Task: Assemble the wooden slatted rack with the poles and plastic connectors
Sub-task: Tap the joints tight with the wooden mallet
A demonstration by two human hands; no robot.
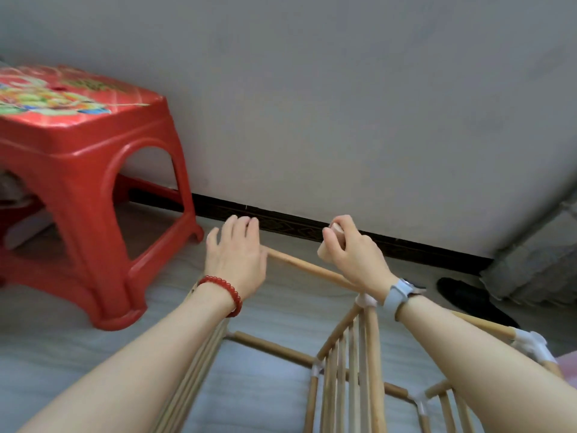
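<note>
Pale slatted rack (349,364), white connectors (367,300); left hand (237,260) open over top pole (309,266), right hand (352,251) fingers gripping wooden block (327,250).

half-built slatted rack (349,364) stands upright — top pole (307,266) level, white connectors (366,300).

We see the floor (62,364) carrying a red stool (84,170) at ten o'clock and the rack (349,370) at six.
</note>
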